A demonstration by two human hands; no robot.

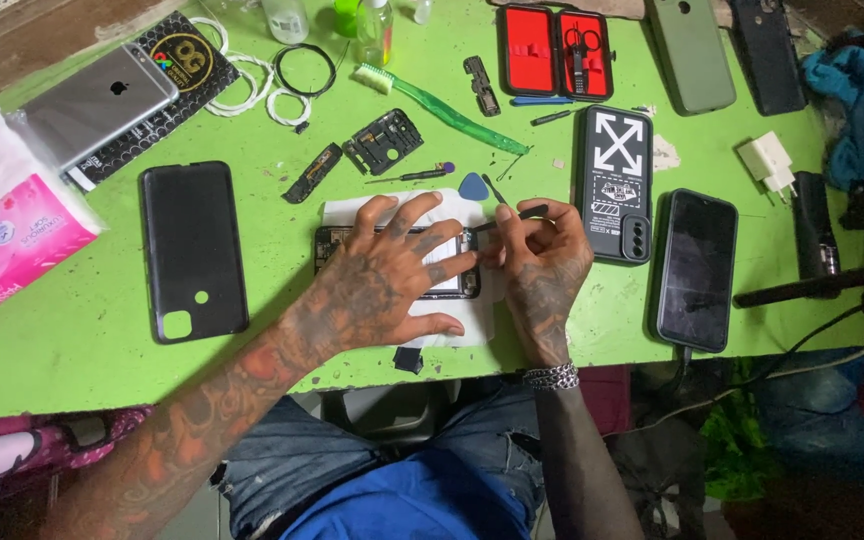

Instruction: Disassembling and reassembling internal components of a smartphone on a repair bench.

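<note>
An opened phone [330, 246] lies on a white tissue [347, 210] in the middle of the green table [72, 350]. My left hand [387, 275] lies flat over it, fingers spread, pressing it down. My right hand [540, 262] is at the phone's right end and pinches a thin black tool [524, 213] whose tip touches the phone's corner. Most of the phone's inside is hidden under my left hand.
A black back cover [192, 250] lies to the left. A patterned black case [616, 182] and a dark phone [697, 268] lie right. Beyond are a blue pick [472, 186], small screwdriver [407, 176], green toothbrush [447, 107], red tool case [555, 50], loose parts and a tissue pack [2, 235].
</note>
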